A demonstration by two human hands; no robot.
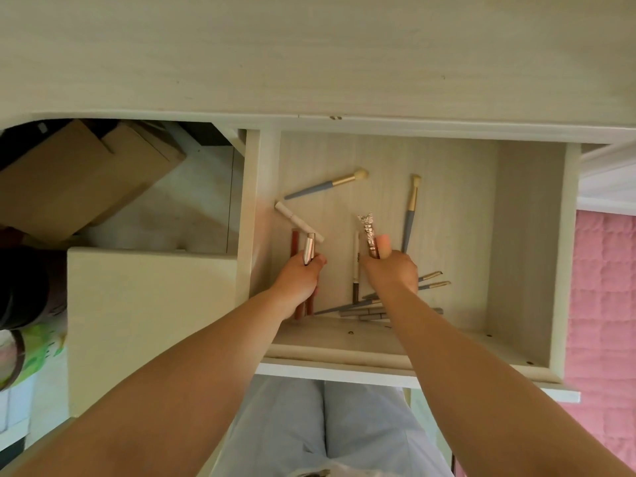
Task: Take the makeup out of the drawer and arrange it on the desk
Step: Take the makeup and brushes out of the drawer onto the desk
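The pale wooden drawer (pixel 526 235) stands pulled out below the desk top (pixel 309 53). My left hand (pixel 299 277) grips a rose-gold tube (pixel 309 248) near the drawer's left wall, over a red-brown lip tube (pixel 294 243). My right hand (pixel 392 273) holds an ornate rose-gold tube with a glittery butterfly cap (pixel 367 232) and a pink item (pixel 382 244). Loose in the drawer lie a white tube (pixel 296 220), two blue-handled brushes (pixel 327 187) (pixel 411 211), a white pencil (pixel 356 270) and several thin brushes (pixel 430 280) near the front.
Cardboard boxes (pixel 86 180) sit under the desk at left. A pale cabinet or seat top (pixel 148 318) lies left of the drawer. A pink quilted cover (pixel 605 297) is at the right. My light blue trousers (pixel 323 425) show below the drawer front.
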